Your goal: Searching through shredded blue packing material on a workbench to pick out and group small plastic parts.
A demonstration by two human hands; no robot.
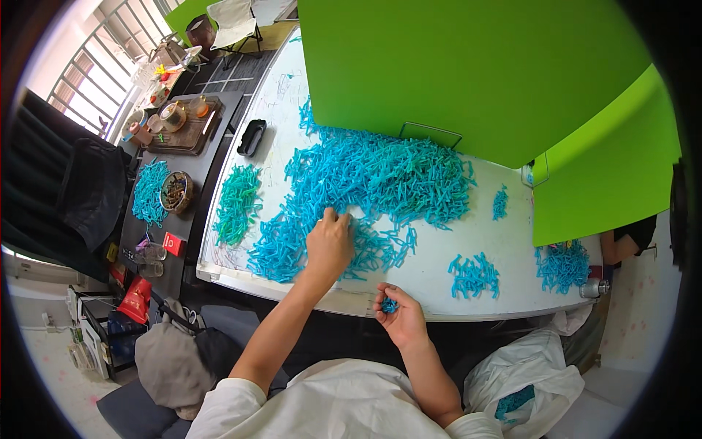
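Observation:
A large heap of small blue plastic stick-like pieces (pixel 329 168) spreads over a white table (pixel 431 245). My left hand (pixel 330 245) reaches into the heap's near part, fingers bent together and pointing away from me. What its fingertips grip, if anything, is hidden. At the table's front edge, my right hand (pixel 406 318) is turned palm up, with its fingers curled around a few blue plastic pieces (pixel 390 304). To the left of the heap lies a separate pile of greener pieces (pixel 238 205).
Smaller blue piles (pixel 474 276) lie to the right, one beside a metal cylinder (pixel 594 288). Green panels (pixel 468 66) stand across the table's far side. A black tray (pixel 252 137) rests at left. A dark side table (pixel 212 157) holds a tea tray. Another person's arm (pixel 621 247) shows far right.

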